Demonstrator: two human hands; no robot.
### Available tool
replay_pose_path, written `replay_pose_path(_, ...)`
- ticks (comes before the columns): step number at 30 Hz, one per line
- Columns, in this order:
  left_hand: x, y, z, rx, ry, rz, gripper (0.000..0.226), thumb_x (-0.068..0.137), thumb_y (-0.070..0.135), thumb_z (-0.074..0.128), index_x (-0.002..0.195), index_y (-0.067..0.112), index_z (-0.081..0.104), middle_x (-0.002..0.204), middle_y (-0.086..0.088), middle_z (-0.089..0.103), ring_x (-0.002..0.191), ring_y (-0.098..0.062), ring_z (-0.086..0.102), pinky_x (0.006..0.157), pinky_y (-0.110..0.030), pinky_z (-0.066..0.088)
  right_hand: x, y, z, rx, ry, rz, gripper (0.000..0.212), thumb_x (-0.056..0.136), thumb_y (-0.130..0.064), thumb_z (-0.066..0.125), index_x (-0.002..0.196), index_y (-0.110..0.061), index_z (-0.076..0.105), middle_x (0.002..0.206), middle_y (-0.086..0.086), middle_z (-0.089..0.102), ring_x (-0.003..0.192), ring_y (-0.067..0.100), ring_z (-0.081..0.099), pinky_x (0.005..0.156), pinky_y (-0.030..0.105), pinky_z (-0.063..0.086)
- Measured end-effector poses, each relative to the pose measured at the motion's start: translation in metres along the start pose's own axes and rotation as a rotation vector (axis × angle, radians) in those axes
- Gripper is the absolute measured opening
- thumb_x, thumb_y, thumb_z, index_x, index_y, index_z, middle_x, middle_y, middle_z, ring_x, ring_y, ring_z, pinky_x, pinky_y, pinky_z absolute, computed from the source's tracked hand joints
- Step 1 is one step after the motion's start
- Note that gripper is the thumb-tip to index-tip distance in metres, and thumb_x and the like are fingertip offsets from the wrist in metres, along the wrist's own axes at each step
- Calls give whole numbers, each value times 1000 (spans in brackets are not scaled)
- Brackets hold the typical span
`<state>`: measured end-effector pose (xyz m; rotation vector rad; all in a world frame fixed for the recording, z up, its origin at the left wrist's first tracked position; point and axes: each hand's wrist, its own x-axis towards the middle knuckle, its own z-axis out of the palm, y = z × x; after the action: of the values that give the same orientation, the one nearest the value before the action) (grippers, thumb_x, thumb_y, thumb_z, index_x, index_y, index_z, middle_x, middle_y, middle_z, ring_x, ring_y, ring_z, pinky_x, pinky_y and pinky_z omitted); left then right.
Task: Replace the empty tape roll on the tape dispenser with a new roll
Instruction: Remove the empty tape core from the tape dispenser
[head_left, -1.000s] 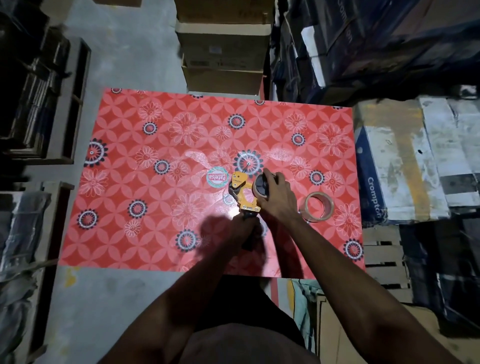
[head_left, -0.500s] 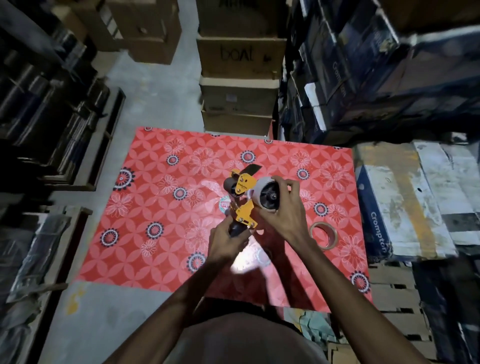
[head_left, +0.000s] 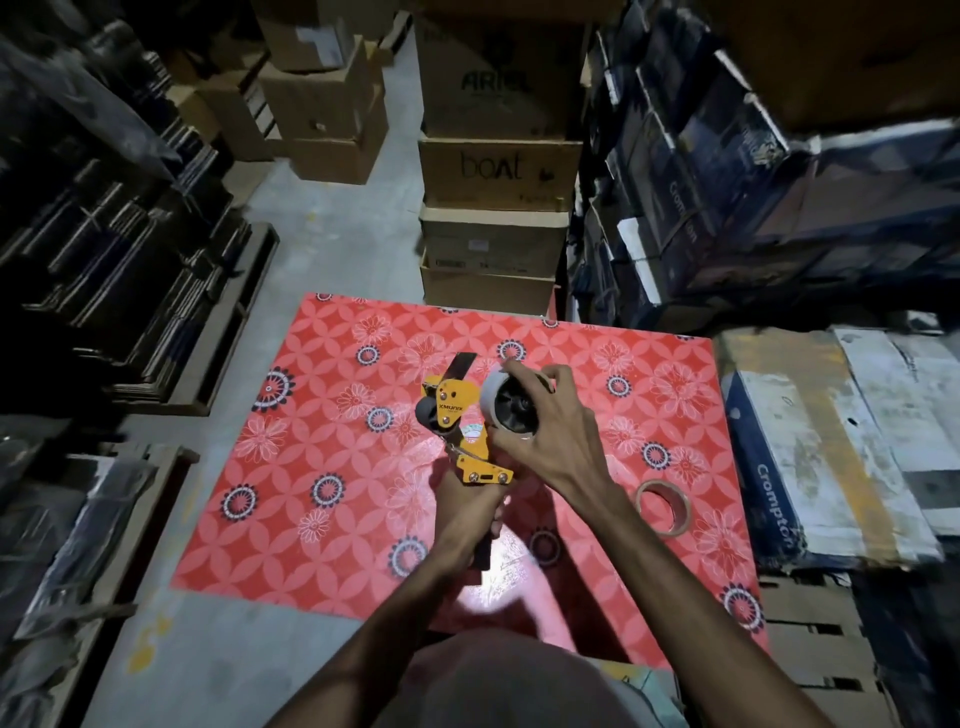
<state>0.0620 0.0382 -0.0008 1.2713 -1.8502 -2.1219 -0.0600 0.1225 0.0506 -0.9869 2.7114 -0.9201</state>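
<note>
I hold a yellow tape dispenser (head_left: 460, 421) upright above the red flowered table (head_left: 322, 467). My left hand (head_left: 465, 512) is closed around its black handle from below. My right hand (head_left: 548, 431) wraps its fingers over the grey roll (head_left: 506, 405) that sits on the dispenser's black hub. A brown tape roll (head_left: 664, 506) lies flat on the table, to the right of my right forearm and apart from both hands. The dispenser's black blade flap sticks up at the top left.
Stacked cardboard boxes (head_left: 498, 208) stand just beyond the table's far edge. Dark cartons (head_left: 727, 182) and a worn white carton (head_left: 831, 441) crowd the right side. Shelves of dark goods (head_left: 104, 260) line the left, with bare grey floor between.
The dispenser has gone from lying on the table to being held up above it in both hands. The view has tilted up, showing more boxes behind. My right hand stays on the roll.
</note>
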Motion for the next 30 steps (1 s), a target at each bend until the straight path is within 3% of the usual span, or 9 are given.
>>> replay_pose_path(7,7,-6,-16,81,4,-99,35,84,11,78,52,19,65,47,-3,51,39,-19,40,46,-27,35,-1,1,13,-38,-81,5,77,73,-49,76,145,-41,47,129,3,48,107,28,65,83,37,62)
replay_pose_path(15,10,-8,-11,46,8,-175,27,80,11,77,56,15,65,50,-10,49,39,-20,40,47,-30,34,-9,11,11,-95,-115,-1,79,71,-49,70,146,-40,48,132,5,49,103,29,67,77,32,57)
replay_pose_path(23,13,-16,-2,96,-43,-184,21,70,19,77,54,15,64,49,-9,54,39,-20,42,50,-34,37,-24,24,-1,-150,-133,0,79,75,-43,77,147,-42,45,136,7,47,97,31,70,72,36,63)
replay_pose_path(28,26,-42,-23,0,6,-382,48,88,21,80,54,17,47,42,-1,43,39,-17,31,49,-27,25,-24,9,-46,-23,112,-16,72,77,-43,79,143,-39,51,130,-1,46,71,3,64,54,12,46)
replay_pose_path(30,31,-52,-32,30,-68,-375,52,91,19,80,51,15,47,41,-2,45,42,-17,31,51,-30,25,-16,13,-59,-36,161,21,71,78,-51,78,143,-40,51,127,-2,49,68,4,65,55,18,48)
